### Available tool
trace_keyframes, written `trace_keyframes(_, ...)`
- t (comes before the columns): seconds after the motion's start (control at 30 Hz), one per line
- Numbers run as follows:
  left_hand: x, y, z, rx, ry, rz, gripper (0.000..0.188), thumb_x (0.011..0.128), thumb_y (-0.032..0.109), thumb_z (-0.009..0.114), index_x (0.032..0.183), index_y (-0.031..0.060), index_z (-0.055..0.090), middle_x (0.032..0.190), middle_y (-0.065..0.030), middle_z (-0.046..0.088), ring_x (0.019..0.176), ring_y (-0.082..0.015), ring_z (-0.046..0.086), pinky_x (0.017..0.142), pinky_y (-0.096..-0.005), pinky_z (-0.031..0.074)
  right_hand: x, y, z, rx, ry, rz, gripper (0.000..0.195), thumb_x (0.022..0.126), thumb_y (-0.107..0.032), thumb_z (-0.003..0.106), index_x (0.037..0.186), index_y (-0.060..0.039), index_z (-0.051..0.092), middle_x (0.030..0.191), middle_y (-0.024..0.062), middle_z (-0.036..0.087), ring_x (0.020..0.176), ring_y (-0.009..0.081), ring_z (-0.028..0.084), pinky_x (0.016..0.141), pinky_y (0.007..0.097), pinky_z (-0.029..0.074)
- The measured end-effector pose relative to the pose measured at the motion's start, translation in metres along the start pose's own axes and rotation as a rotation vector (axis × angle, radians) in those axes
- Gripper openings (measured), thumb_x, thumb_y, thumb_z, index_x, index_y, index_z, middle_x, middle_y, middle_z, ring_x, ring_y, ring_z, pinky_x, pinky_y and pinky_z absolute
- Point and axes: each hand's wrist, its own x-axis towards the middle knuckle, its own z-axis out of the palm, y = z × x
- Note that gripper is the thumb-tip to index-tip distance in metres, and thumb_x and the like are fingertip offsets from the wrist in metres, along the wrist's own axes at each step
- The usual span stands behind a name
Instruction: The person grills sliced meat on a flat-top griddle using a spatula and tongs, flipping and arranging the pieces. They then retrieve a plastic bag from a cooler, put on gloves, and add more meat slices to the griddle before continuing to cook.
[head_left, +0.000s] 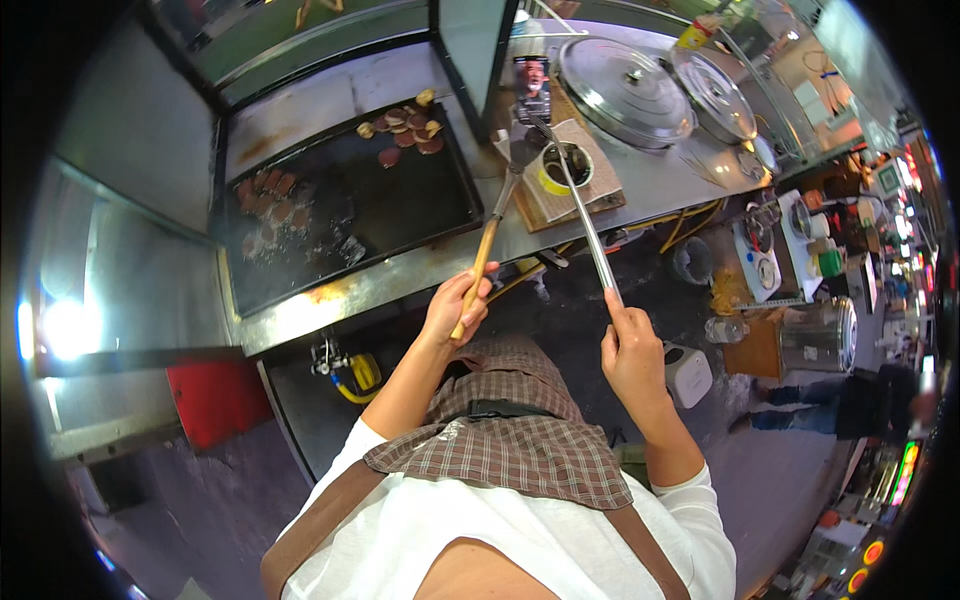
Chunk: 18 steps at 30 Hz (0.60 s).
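My left hand (457, 306) grips the wooden handle of a spatula (504, 199), its blade raised beside a yellow-rimmed tub of dark sauce (565, 169). In my right hand (632, 351) is a long metal fork (592, 240), which crosses over the tub with its tines near a phone (532, 90). The tub stands on a cloth (600, 154) laid over a wooden board (544, 217). To the left, a black griddle (390, 217) bears reddish-brown pieces (274, 199) frying in bubbling fat at its left side. Round dark-red slices (405, 135) with pale pieces are heaped at its back right corner.
Two large lidded metal pots (628, 94) (716, 97) stand behind the board at the right. Panels (472, 52) screen the griddle. Below the counter are a gas regulator (330, 360) and yellow hoses. A white container (686, 375) is on the floor; a person (840, 405) stands farther right.
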Motion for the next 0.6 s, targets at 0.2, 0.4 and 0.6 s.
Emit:
trace_keyframes(0.2, 0.040, -0.016, 0.003, -0.092, -0.028, -0.157, 0.035, 0.097, 0.021, 0.030, 0.118, -0.0025, 0.044, 0.074, -0.0007, 0.051, 0.036, -0.0065, 0.035, 0.031, -0.0197, 0.029, 0.007, 0.028, -0.006, -0.083, -0.042, 0.052, 0.051, 0.074, -0.002, 0.058, 0.124, -0.0091, 0.051, 0.085, 0.0137, 0.051, 0.065, 0.0301, 0.060, 0.058, 0.0386, 0.051)
trace_keyframes(0.4, 0.013, 0.001, -0.003, 0.037, 0.049, -0.141, 0.037, 0.097, 0.020, 0.030, 0.122, -0.0047, 0.041, 0.072, -0.0003, 0.048, 0.035, -0.0053, 0.034, 0.032, -0.0176, 0.029, 0.006, 0.035, -0.008, -0.087, -0.106, 0.064, 0.053, 0.073, -0.002, 0.060, 0.124, -0.0114, 0.051, 0.085, 0.0129, 0.050, 0.067, 0.0295, 0.060, 0.058, 0.0390, 0.051)
trace_keyframes(0.6, -0.007, 0.014, -0.003, 0.410, 0.125, -0.062, 0.034, 0.096, 0.017, 0.034, 0.118, -0.0060, 0.045, 0.070, -0.0029, 0.050, 0.035, -0.0052, 0.035, 0.034, -0.0165, 0.028, 0.006, 0.046, -0.007, -0.042, -0.093, 0.078, 0.050, 0.075, -0.003, 0.058, 0.124, -0.0124, 0.051, 0.087, 0.0127, 0.051, 0.067, 0.0300, 0.060, 0.059, 0.0399, 0.050)
